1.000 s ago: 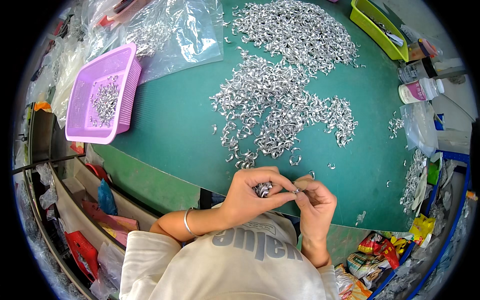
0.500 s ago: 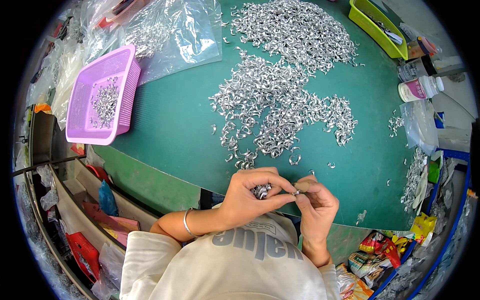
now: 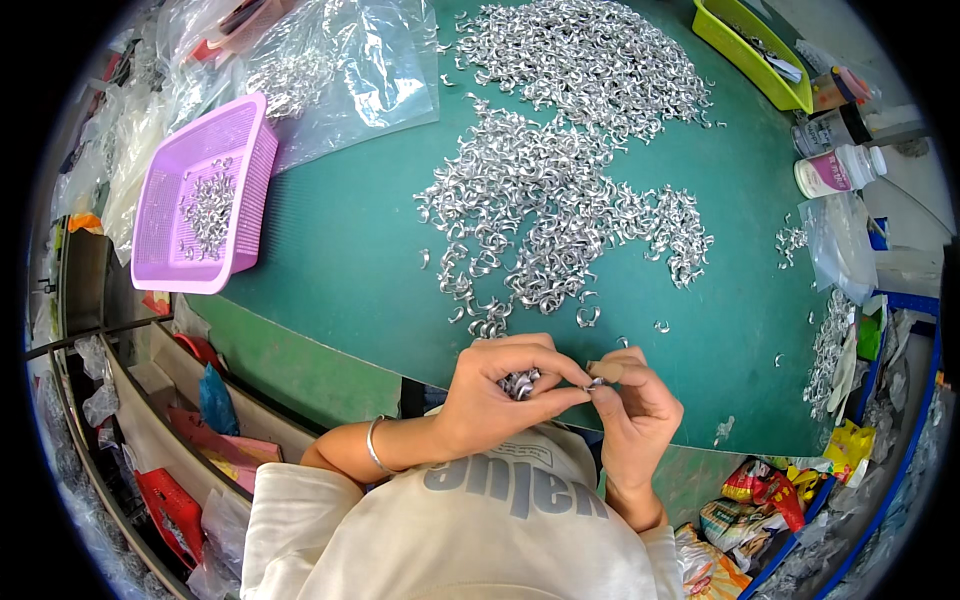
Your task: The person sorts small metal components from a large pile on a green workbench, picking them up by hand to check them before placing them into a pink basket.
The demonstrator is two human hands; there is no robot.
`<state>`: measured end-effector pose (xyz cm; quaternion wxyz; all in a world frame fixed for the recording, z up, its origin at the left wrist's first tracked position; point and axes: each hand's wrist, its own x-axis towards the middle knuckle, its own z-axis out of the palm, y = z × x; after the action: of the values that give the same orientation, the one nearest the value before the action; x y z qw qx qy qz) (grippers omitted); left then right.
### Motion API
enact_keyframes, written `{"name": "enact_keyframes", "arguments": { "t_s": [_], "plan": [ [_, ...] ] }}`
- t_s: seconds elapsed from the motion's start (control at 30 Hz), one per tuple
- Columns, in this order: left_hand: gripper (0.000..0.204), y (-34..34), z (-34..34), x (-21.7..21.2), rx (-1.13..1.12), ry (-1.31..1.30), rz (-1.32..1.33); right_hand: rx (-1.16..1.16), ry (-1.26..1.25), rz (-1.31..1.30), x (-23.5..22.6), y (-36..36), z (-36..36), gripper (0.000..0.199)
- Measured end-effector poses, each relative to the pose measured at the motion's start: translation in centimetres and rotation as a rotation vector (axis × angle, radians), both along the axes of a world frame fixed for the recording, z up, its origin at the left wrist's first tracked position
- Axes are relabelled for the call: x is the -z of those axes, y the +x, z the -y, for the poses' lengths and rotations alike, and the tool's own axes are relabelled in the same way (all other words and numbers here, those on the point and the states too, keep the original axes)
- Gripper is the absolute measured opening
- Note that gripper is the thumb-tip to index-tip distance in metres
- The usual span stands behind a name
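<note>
Cupped in my left hand [image 3: 478, 395] is a cluster of small curved silver metal pieces [image 3: 519, 384]. The thumb and index finger of that hand pinch one metal piece [image 3: 595, 382] at their tips. My right hand [image 3: 640, 420] meets it there, its thumb and fingers closed on the same piece. A tan covering [image 3: 606, 371] shows on a right fingertip. Just beyond both hands, a large spread of the same curved pieces [image 3: 550, 190] lies on the green table [image 3: 340, 240], with a denser heap [image 3: 590, 60] farther back.
A purple basket [image 3: 258, 190] with some pieces stands at the left, beside a clear plastic bag [image 3: 390, 90]. A yellow-green tray [image 3: 790, 95] and a white bottle [image 3: 850, 168] line the right side. More pieces [image 3: 828, 350] lie along the right edge. Shelves [image 3: 230, 420] sit lower left.
My right hand has shifted very slightly right, and its fingers have turned a little around the pinched piece. My left hand stays almost still.
</note>
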<state>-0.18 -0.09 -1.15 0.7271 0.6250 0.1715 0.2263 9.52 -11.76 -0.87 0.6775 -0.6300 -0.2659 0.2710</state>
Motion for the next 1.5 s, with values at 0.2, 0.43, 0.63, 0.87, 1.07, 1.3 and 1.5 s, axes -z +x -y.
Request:
{"name": "enact_keyframes", "arguments": {
  "t_s": [0.2,0.43,0.63,0.87,1.07,1.3,1.5],
  "plan": [
    [0.015,0.1,0.0,-0.2,-0.011,-0.042,-0.003,-0.002,0.000,0.010,-0.1,0.1,-0.2,0.015],
    [0.004,-2.5,-4.8,-0.7,-0.475,0.140,-0.014,0.020,-0.138,0.128,0.3,2.7,-0.5,0.020],
    [0.017,-11.3,-17.6,-1.6,-1.299,0.747,-0.319,-0.046,-0.494,0.792,2.3,3.8,-0.7,0.029],
    [0.015,-11.4,-16.3,-0.5,-1.277,0.778,-0.356,-0.026,-0.529,0.942,3.3,3.5,-1.3,0.027],
    [0.017,-4.0,-5.4,-1.0,-0.403,0.192,-0.243,-0.115,0.047,-0.527,1.7,2.5,-0.3,0.028],
    [0.021,-0.2,-0.8,0.0,-0.046,0.123,-0.070,-0.251,0.177,-0.940,1.4,1.1,0.3,0.019],
    [0.022,-0.2,-0.6,-0.2,-0.089,0.229,-0.038,-0.219,0.143,-0.826,1.1,0.6,0.5,0.016]
  ]
}}
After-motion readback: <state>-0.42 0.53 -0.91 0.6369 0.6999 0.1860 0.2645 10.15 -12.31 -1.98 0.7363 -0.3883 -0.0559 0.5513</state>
